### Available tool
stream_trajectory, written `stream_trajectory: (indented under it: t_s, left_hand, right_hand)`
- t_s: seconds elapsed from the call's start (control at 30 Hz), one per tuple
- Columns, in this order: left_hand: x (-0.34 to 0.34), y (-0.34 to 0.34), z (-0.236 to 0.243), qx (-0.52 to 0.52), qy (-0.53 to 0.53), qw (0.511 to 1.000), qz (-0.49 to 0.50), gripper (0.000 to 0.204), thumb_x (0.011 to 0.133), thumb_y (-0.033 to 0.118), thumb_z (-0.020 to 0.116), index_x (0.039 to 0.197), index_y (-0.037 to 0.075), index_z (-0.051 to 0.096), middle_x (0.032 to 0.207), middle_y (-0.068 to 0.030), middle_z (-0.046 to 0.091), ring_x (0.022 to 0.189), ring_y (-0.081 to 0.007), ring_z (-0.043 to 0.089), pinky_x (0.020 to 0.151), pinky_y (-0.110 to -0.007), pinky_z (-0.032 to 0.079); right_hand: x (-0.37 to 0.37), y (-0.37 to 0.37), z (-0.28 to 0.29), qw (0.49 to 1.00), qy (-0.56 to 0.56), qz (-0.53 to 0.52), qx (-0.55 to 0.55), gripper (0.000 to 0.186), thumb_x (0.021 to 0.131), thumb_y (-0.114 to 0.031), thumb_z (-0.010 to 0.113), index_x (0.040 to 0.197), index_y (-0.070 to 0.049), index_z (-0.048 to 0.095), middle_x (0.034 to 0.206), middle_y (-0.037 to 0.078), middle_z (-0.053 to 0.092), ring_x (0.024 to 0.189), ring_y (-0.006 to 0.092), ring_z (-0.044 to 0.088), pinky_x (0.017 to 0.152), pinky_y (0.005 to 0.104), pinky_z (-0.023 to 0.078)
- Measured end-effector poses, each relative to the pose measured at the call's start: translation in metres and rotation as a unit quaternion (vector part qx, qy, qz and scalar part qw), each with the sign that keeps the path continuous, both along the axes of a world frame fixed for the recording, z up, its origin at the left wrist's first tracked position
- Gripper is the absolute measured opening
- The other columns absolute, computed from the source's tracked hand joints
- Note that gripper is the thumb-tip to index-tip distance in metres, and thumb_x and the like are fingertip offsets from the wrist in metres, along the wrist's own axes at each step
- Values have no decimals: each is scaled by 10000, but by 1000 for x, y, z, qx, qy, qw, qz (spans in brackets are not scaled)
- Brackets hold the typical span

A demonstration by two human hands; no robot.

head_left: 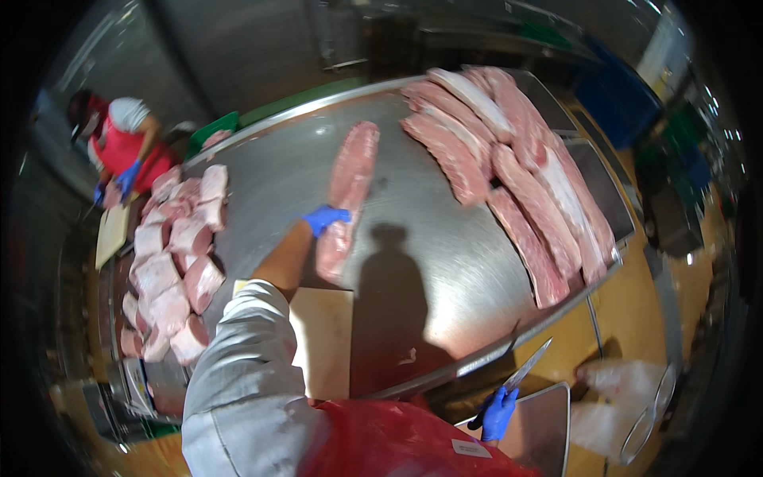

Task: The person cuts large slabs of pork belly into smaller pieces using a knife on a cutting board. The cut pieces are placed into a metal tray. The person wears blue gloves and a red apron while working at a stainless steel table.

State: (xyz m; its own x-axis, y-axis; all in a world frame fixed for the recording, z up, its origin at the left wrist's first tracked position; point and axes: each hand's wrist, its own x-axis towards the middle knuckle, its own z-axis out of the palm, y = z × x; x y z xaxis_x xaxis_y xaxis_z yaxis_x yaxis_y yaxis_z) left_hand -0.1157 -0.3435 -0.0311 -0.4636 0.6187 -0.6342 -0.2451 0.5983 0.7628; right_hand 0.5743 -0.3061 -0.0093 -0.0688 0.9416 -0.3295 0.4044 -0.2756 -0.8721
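My left hand, in a blue glove, reaches across the steel table and grips the side of a long pork loin. The loin lies lengthwise, pointing away from me, with its near end just beyond a white cutting board. Its far part stretches past my fingers. Low on the right, beside my red apron, my right hand, also blue-gloved, is closed around the handle of a knife. The blade points up and to the right, outside the table's near edge and apart from the meat.
Several long pork loins are heaped on the table's right. Thick cut meat pieces pile up on the left. Beyond them a person in a red apron handles meat near another board. A metal bin stands by my right hand.
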Motion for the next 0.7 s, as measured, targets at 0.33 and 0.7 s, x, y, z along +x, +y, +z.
stream_trajectory:
  t_s: [0.33,0.7]
  left_hand:
    - [301,-148,-27,461,-411,759,207,314,1030,339,538,1129,77,678,1084,-32,722,1022,-167,676,930,-342,525]
    - [341,-355,28,478,-317,770,281,521,1031,450,463,1233,1,635,1176,-133,698,1070,-255,676,977,-419,519]
  right_hand:
    - [-42,6,28,976,-44,184,112,185,1075,-201,458,989,-38,468,655,57,529,522,144,516,456,338,452]
    - [-134,-87,41,901,-85,409,117,185,1072,-211,472,1017,-35,493,642,54,531,541,151,535,500,349,449]
